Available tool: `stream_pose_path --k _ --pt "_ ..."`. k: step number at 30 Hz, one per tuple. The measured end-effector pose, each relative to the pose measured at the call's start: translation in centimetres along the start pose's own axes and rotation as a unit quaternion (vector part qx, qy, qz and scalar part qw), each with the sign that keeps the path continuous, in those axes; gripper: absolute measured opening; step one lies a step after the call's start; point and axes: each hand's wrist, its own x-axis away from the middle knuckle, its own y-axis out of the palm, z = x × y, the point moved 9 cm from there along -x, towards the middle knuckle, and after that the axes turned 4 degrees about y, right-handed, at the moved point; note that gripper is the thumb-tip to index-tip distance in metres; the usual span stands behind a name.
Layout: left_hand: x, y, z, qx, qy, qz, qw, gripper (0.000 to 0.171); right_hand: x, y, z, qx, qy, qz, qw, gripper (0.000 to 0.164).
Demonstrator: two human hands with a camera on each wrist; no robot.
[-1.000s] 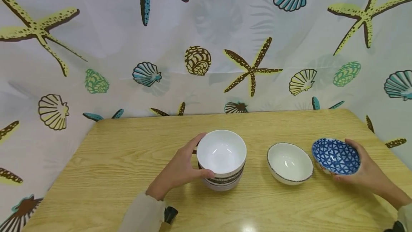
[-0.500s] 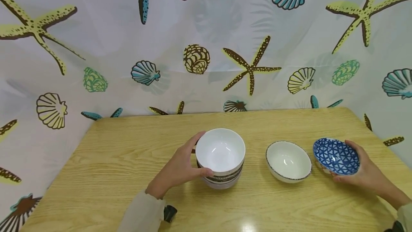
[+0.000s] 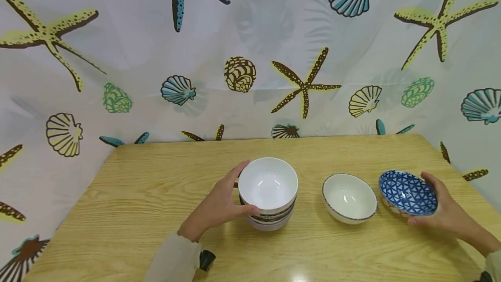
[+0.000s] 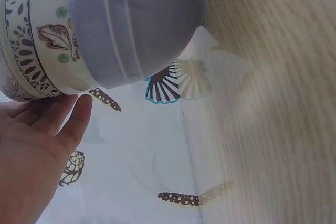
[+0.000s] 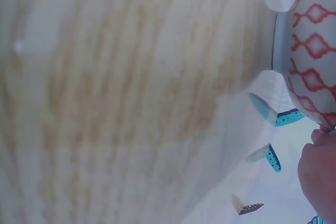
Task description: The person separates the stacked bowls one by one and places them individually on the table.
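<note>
My left hand [image 3: 217, 203] grips a stack of bowls from its left side, thumb at the front and fingers behind. The top bowl [image 3: 268, 184] is white inside. In the left wrist view a bowl with a dark leaf-patterned band [image 4: 55, 40] sits against a plain greyish bowl [image 4: 142, 19], the fingertips at the patterned one. On the right, my right hand [image 3: 446, 208] holds a bowl with a blue-and-white triangle pattern inside [image 3: 408, 193] by its right side. In the right wrist view, a red diamond pattern [image 5: 315, 51] covers the white outside there; only part of the hand shows.
Between the two hands stands a cream bowl [image 3: 349, 198] with a thin dark rim, close beside the blue-patterned one. All this is on a light wooden table [image 3: 148, 212]. A white cloth [image 3: 211, 47] printed with shells and starfish hangs behind the table and down its sides.
</note>
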Motion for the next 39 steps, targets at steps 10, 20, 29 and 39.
stream_pose_path --k 10,20,29,39 --pt "0.0 0.3 -0.1 0.001 0.001 -0.01 1.0 0.115 -0.8 -1.3 -2.4 -0.031 -0.03 0.003 0.999 0.118" --pt "0.1 0.3 -0.3 0.006 0.0 -0.009 0.9999 0.114 -3.0 -1.7 -6.3 -0.015 -0.052 -0.01 0.998 0.119" --pt "0.3 0.3 -0.6 0.007 -0.01 -0.006 0.9999 0.115 -5.2 0.2 -11.2 -0.002 -0.071 -0.048 0.996 0.119" --pt "0.4 0.3 -0.7 0.011 -0.01 -0.01 0.9998 0.114 -7.6 3.7 -16.7 -0.008 -0.095 -0.098 0.991 0.117"
